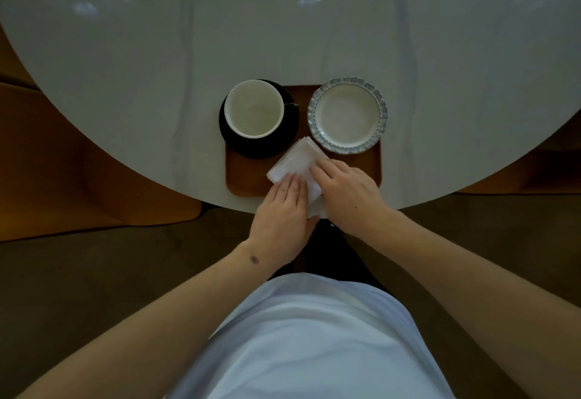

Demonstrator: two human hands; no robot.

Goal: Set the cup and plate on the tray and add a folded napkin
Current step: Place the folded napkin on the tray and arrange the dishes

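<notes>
round white table [125,68], brown wooden tray [248,178] lying at its near edge

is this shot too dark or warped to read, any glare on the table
Head view: dim overall, yet the white cup, scalloped blue-rimmed plate and folded white napkin read clearly; soft window glare on the round white table far edge; wide-angle lens bows the rim.

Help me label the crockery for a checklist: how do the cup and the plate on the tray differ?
The cup is deep with a plain smooth rim; the plate is shallow with a scalloped, blue-grey patterned rim. The cup stands on a black saucer at the tray's left; the plate sits straight on the tray at the right. Both are round, whitish inside and empty.
</notes>
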